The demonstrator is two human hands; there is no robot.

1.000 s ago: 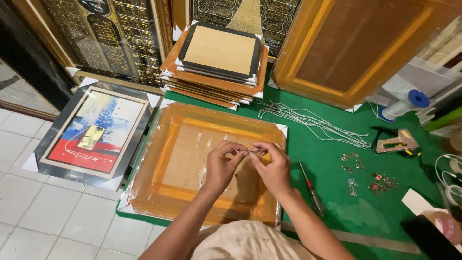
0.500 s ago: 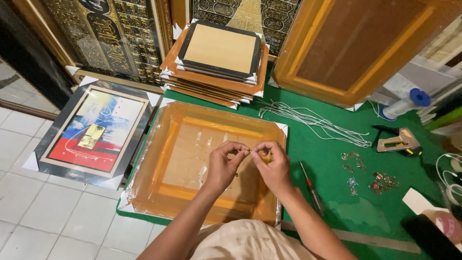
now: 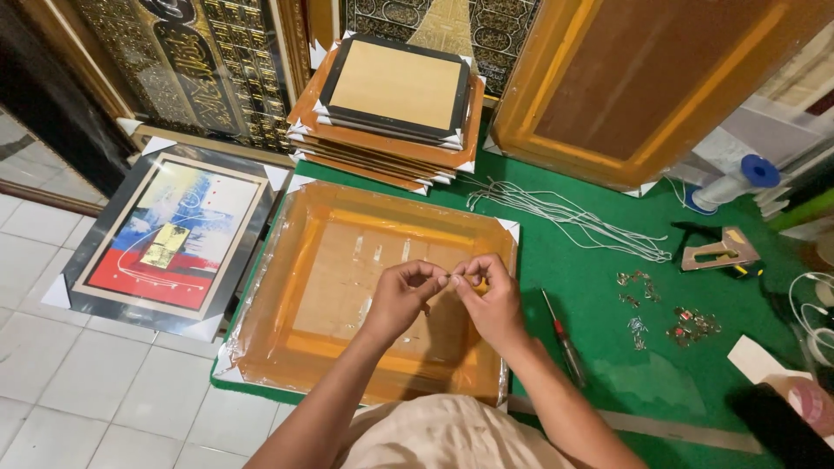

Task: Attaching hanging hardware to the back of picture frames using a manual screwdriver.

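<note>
1. Both hands meet over the middle of the big orange frame (image 3: pixel 365 295), which lies face down on the green mat (image 3: pixel 608 287) and is wrapped in clear film.
2. Left hand (image 3: pixel 401 298) has thumb and forefinger pressed together on something tiny and yellowish (image 3: pixel 476 280); the other fingers are curled in.
3. Right hand (image 3: pixel 491 300) pinches the same little piece from the other side, fingertips nearly touching the left's. Honestly can't tell what the piece is, it's too small.
4. Compared with a second ago, hardly anything has changed: the hands have stayed in the same spot above the frame, just drawn a touch closer together. Nothing else on the mat has shifted.
5. Just right of the right wrist lies a red-handled screwdriver (image 3: pixel 563 339).
6. Further right sit small metal hangers (image 3: pixel 665 313) in loose piles, and above them a bundle of white cords (image 3: pixel 573 217).
7. Behind the frame is a stack of frames (image 3: pixel 391 104); off to the left, on the tiles, a colourful framed painting (image 3: pixel 169 239).
</note>
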